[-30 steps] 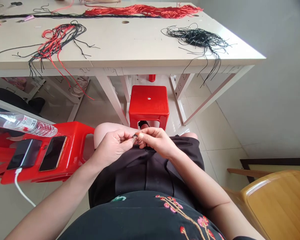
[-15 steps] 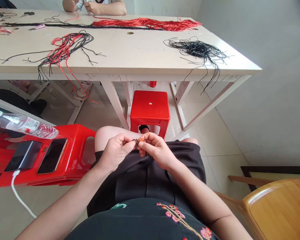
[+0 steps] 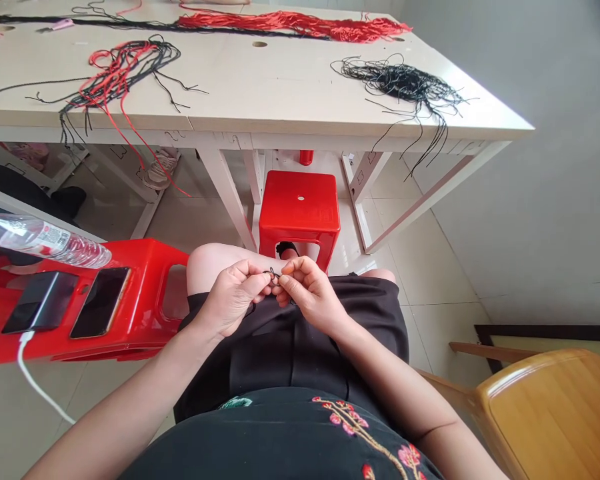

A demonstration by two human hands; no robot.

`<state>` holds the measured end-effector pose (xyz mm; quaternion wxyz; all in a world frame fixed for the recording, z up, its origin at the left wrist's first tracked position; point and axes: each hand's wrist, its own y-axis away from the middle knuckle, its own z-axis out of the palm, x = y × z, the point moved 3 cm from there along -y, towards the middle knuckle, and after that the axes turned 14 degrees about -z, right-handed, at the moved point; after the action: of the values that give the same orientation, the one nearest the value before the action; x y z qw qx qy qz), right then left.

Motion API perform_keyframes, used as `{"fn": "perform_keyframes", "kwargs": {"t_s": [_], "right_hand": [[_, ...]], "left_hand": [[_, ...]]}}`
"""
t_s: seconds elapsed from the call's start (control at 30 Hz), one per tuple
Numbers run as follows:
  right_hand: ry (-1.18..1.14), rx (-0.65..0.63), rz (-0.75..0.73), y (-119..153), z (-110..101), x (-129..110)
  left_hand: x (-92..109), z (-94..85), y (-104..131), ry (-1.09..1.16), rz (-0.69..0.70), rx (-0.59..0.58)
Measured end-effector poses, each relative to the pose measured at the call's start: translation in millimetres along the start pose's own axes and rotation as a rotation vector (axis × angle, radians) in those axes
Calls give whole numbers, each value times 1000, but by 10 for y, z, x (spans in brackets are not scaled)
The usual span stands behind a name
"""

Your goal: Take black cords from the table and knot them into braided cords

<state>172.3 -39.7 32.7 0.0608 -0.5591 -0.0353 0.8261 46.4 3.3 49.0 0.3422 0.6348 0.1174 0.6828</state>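
Note:
Over my lap, both hands pinch a thin black cord [image 3: 274,275], which forms a small loop between the fingertips. My left hand [image 3: 236,293] grips it between thumb and forefinger, and a bit of black cord shows below that hand. My right hand [image 3: 310,292] holds the cord from the other side, its thumb and forefinger closed close to the left fingertips. The exact shape of the knot or loop is too small to tell.
The white table [image 3: 260,87] ahead bears a black cord bundle [image 3: 405,81], a red-and-black bundle [image 3: 123,70] and long red cords [image 3: 300,25]. A red stool [image 3: 300,207] stands below. Left, another stool holds a bottle [image 3: 45,237], phone [image 3: 100,302] and power bank [image 3: 41,301]. A wooden chair [image 3: 560,407] is right.
The view has tipped slightly downward, so the table sits higher in the picture. The cord between my fingertips now shows a more open loop. Both hands keep their pinch.

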Motion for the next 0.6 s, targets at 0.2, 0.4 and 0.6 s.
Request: {"fn": "perform_keyframes", "kwargs": {"t_s": [0.2,0.4,0.6], "right_hand": [[66,-38,-23,10,6,-13],[80,-36,-24,14,-9,36],[204,-27,-97,18,-54,37]], "left_hand": [[20,38,12,-58,94,49],[0,47,12,-17,44,51],[-26,64,7,52,-80,49]]}}
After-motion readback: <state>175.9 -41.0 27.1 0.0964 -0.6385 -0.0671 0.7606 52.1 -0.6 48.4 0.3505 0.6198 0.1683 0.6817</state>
